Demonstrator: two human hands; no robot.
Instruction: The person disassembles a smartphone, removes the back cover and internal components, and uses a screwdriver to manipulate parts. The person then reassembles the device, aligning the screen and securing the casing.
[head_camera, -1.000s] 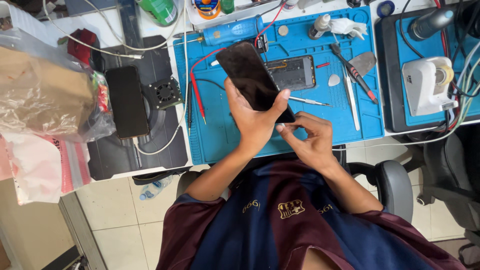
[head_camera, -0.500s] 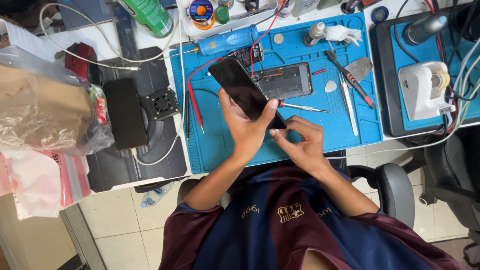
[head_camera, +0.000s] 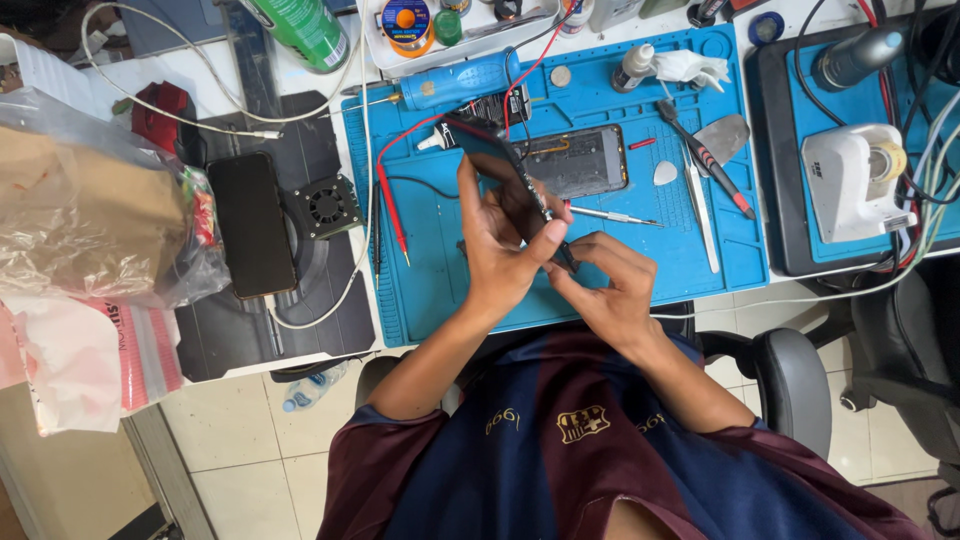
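My left hand (head_camera: 500, 240) grips a thin black phone screen panel (head_camera: 505, 165), turned so that I see it nearly edge-on above the blue work mat (head_camera: 430, 280). My right hand (head_camera: 605, 285) pinches the panel's lower end near my left thumb; whether it holds a small tool I cannot tell. An opened phone body (head_camera: 580, 160) lies flat on the mat just behind the hands. A thin screwdriver (head_camera: 615, 216) lies to the right of my hands.
A blue electric screwdriver (head_camera: 455, 82), tweezers (head_camera: 700, 205), a spudger (head_camera: 705, 160) and red probe leads (head_camera: 390, 205) lie on the mat. A black phone (head_camera: 252, 224) and small fan (head_camera: 328, 205) rest on a dark mat left. Plastic bags (head_camera: 90, 215) sit far left, a white device (head_camera: 860, 180) right.
The panel has been turned from facing me with its dark face to nearly edge-on. Both hands have stayed together at its lower end, and the view has shifted closer over the desk.
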